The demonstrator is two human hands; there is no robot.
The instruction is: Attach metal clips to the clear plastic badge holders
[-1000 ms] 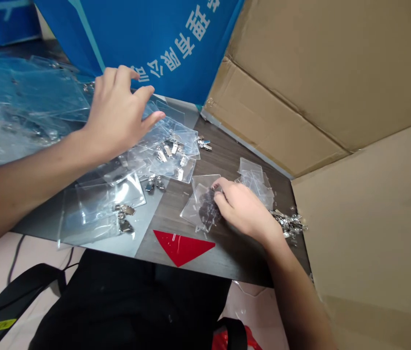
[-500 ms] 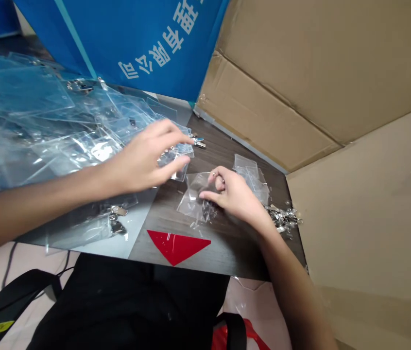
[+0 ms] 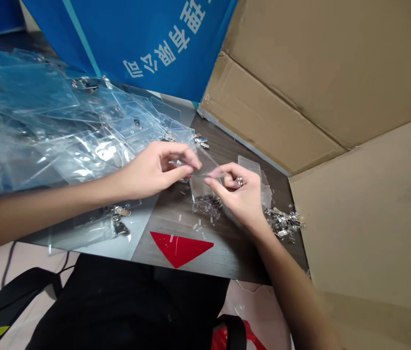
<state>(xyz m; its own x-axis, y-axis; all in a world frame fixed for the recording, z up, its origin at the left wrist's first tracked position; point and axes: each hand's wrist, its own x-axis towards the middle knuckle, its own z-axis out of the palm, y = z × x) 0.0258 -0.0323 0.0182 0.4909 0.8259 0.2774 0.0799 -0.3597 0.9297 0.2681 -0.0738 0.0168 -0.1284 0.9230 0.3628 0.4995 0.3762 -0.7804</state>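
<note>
Left hand [image 3: 154,170] and right hand [image 3: 238,194] were both pinching one clear plastic sleeve [image 3: 205,187] mid-frame, fingertips narrowed right onto it.

A cardboard flap [image 3: 358,218] walls off the right and a heap of plastic sleeves [image 3: 34,121] blocks the left; passage runs along the desk [image 3: 234,253] past a red triangle [image 3: 178,248].

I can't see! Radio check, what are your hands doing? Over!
Left hand, right hand pinching clear plastic sleeve. Small metal piece in right hand. Metal clips beside right wrist.
</note>
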